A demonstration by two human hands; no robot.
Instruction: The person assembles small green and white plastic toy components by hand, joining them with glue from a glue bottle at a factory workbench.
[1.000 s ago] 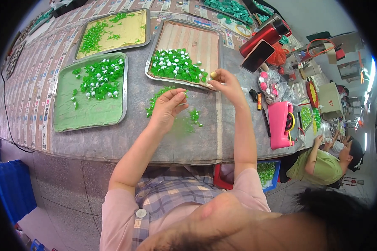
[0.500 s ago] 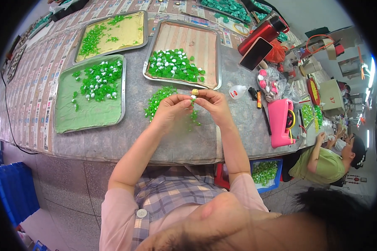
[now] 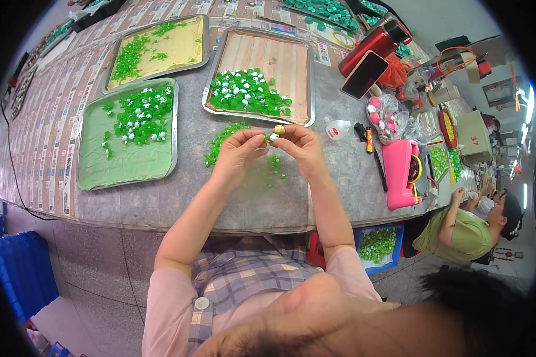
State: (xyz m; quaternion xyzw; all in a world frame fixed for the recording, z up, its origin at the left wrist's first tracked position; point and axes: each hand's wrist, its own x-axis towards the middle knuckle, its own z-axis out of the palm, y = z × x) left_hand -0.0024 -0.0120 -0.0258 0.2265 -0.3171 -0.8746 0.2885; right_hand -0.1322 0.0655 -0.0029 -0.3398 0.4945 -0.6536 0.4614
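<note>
Above the table, a small white ball-shaped piece with green on it (image 3: 274, 137) is pinched between the fingertips of both hands. My left hand (image 3: 237, 156) is closed on its left side, where a bit of green shows. My right hand (image 3: 305, 152) is closed on its right side, with a yellow band (image 3: 279, 128) round a fingertip. Loose green pieces (image 3: 223, 141) lie on the table beside and partly behind my left hand. A few more green pieces (image 3: 276, 165) lie between my wrists. Just beyond, a pinkish-lined tray (image 3: 268, 50) holds green and white pieces (image 3: 250, 90).
A green-lined tray (image 3: 95, 160) and a yellow-lined tray (image 3: 181, 44) stand to the left. To the right are a glue bottle (image 3: 337, 130), a phone (image 3: 364, 75), a red flask (image 3: 375, 46) and a pink tape dispenser (image 3: 397, 172). Another person (image 3: 458, 232) sits far right.
Both hands have shifted slightly, and the white ball between the fingertips now shows more fully. The trays and loose pieces look the same.
</note>
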